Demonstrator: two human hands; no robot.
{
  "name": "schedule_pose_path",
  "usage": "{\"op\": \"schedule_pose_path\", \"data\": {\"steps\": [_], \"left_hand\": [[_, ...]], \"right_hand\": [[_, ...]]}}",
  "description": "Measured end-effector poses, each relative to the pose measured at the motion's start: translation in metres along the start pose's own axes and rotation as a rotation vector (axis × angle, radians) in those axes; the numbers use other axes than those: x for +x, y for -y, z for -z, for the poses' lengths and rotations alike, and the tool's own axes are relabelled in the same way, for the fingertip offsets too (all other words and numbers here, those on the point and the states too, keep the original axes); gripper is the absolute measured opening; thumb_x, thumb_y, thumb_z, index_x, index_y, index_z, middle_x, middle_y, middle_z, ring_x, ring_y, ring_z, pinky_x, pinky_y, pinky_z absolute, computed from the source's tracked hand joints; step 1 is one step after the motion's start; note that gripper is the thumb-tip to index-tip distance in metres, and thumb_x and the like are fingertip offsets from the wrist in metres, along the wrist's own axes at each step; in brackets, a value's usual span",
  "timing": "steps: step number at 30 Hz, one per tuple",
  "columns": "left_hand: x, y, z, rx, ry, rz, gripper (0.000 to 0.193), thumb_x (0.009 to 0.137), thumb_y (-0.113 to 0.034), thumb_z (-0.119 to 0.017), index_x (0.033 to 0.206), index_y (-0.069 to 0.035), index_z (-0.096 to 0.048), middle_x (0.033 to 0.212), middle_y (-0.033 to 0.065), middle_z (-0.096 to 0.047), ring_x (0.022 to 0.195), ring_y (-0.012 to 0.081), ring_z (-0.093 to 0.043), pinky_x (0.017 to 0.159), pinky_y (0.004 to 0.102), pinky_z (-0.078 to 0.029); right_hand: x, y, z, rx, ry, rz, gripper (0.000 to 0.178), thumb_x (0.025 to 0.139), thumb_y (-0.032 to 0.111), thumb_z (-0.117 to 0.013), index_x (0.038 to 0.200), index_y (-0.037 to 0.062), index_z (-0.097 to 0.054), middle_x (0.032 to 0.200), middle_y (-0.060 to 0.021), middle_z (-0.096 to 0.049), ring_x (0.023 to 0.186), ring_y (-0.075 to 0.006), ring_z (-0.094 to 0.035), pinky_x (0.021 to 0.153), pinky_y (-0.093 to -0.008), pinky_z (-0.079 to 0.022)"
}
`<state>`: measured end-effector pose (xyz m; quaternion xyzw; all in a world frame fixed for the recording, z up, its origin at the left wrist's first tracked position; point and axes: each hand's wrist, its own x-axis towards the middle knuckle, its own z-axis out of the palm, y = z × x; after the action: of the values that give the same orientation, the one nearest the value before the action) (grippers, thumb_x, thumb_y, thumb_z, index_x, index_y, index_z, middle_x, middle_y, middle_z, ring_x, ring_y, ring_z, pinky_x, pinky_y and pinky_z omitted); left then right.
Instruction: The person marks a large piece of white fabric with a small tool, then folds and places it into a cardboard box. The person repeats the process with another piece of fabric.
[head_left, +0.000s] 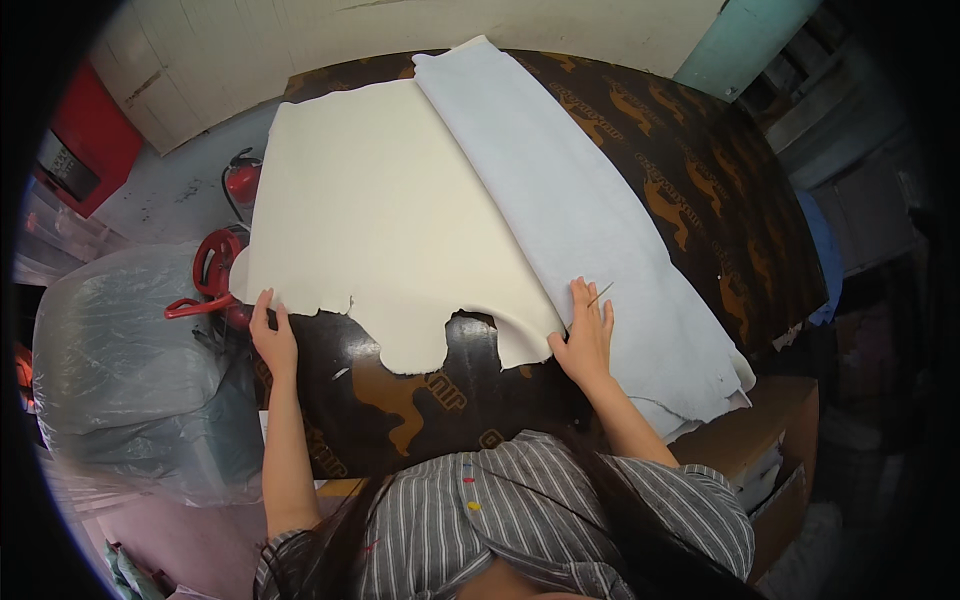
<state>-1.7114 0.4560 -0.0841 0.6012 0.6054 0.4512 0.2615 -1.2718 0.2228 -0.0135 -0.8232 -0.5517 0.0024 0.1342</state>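
Observation:
A large cream hide (370, 200), apparently leather, lies over a dark brown patterned table. Its near edge is ragged, with deep notches. Along the right side runs a folded-over part showing a pale bluish-grey underside (570, 190). At the near left corner, my left hand (273, 335) has thumb and fingers closed at the hide's edge. My right hand (588, 335) lies on the fold line near the front, its fingers against the bluish side and its thumb by the cream side. A thin pen-like stick (602, 293) is held between the fingers of that hand.
The dark table (710, 190) shows beyond the fold. Left of it stand red fire extinguishers (243, 180) and a plastic-covered bulky thing (140, 350). A cardboard box (790, 420) is at the near right. A pale wall (400, 30) runs behind the table.

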Motion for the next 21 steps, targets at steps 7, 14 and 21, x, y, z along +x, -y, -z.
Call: {"op": "schedule_pose_path", "data": {"steps": [7, 14, 21], "left_hand": [[-0.052, -0.079, -0.035, -1.245, 0.312, 0.899, 0.088, 0.096, -0.038, -0.064, 0.15, 0.012, -0.016, 0.147, 0.028, -0.037, 0.133, 0.0379, -0.047, 0.11, 0.0418, -0.044], [0.037, -0.081, -0.068, -0.561, 0.224, 0.292, 0.045, 0.096, -0.039, -0.065, 0.073, -0.005, -0.047, 0.064, 0.0048, -0.053, 0.056, 0.014, -0.056, 0.055, 0.0257, -0.045], [0.074, -0.022, 0.029, -0.422, -0.036, -0.035, 0.051, 0.097, -0.045, -0.063, 0.07, -0.003, -0.052, 0.068, 0.0089, -0.057, 0.054, 0.0149, -0.054, 0.049, 0.0281, -0.047]], "right_hand": [[-0.054, -0.045, 0.01, -0.237, -0.091, -0.156, 0.076, 0.07, 0.005, -0.077, 0.139, 0.008, -0.044, 0.145, -0.0162, -0.049, 0.132, -0.039, -0.048, 0.099, -0.0536, -0.045], [-0.041, -0.028, 0.044, -0.207, -0.218, -0.08, 0.03, 0.076, 0.008, -0.071, 0.106, 0.0103, -0.066, 0.079, -0.0144, -0.071, 0.071, -0.0353, -0.069, 0.064, -0.0466, -0.054], [-0.071, 0.063, 0.077, -0.088, -0.084, 0.194, 0.012, 0.079, 0.012, -0.067, 0.087, 0.0068, -0.059, 0.068, -0.0127, -0.066, 0.065, -0.036, -0.067, 0.059, -0.0471, -0.051]]}}
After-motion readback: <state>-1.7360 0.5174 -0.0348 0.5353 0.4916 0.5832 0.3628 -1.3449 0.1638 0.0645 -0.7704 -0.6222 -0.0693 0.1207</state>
